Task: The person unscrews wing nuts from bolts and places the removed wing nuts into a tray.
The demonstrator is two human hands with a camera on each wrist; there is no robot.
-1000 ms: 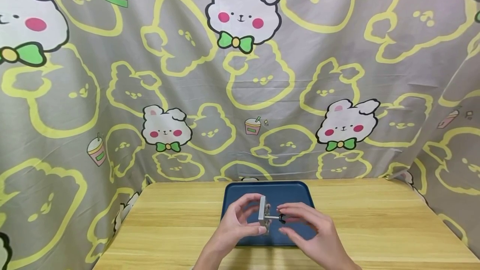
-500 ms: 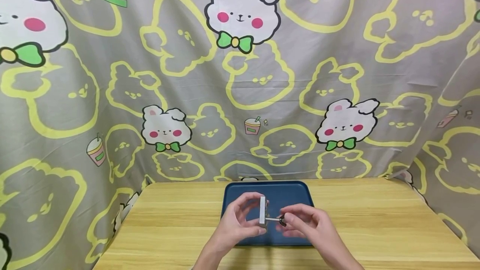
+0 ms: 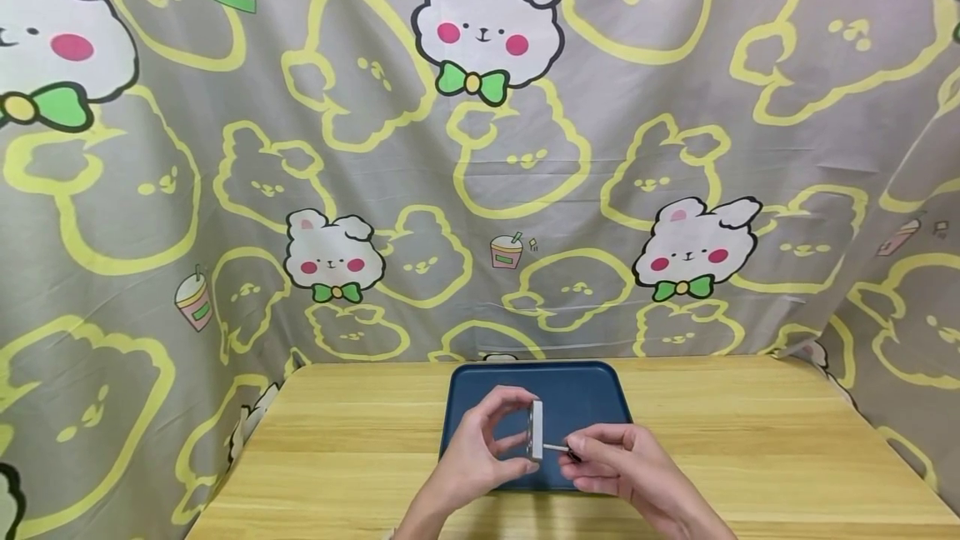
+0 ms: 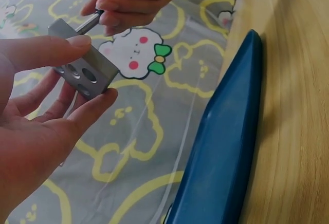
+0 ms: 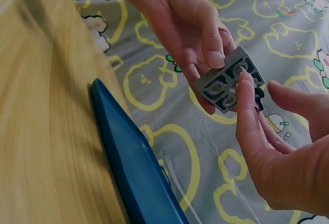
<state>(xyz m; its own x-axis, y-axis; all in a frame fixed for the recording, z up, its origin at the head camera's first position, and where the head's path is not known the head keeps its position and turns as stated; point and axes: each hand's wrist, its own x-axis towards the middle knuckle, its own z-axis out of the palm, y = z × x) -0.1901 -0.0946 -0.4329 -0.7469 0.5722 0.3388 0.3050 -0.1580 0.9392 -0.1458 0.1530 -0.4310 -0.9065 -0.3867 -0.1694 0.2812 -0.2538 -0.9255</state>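
Note:
In the head view my left hand (image 3: 483, 440) holds a small grey metal block (image 3: 536, 430) upright by its edges, between thumb and fingertips. Round holes show in the block (image 4: 85, 72) in the left wrist view, and round recesses mark its face in the right wrist view. A thin metal rod (image 3: 555, 447) sticks out from the block's right side and ends in a black knob (image 3: 574, 456). My right hand (image 3: 626, 465) has its thumb and fingers at this knob and pinches it in the head view. Its fingers partly hide the knob (image 5: 259, 99).
Beneath both hands a dark blue tray (image 3: 570, 382) lies on the wood-grain table (image 3: 360, 440). A grey curtain (image 3: 480, 173) with cartoon print hangs behind the table and along both sides.
My right thumb and fingers, apart around the knob at first, have come together on it. The block has turned slightly and moved a little to the right in my left hand.

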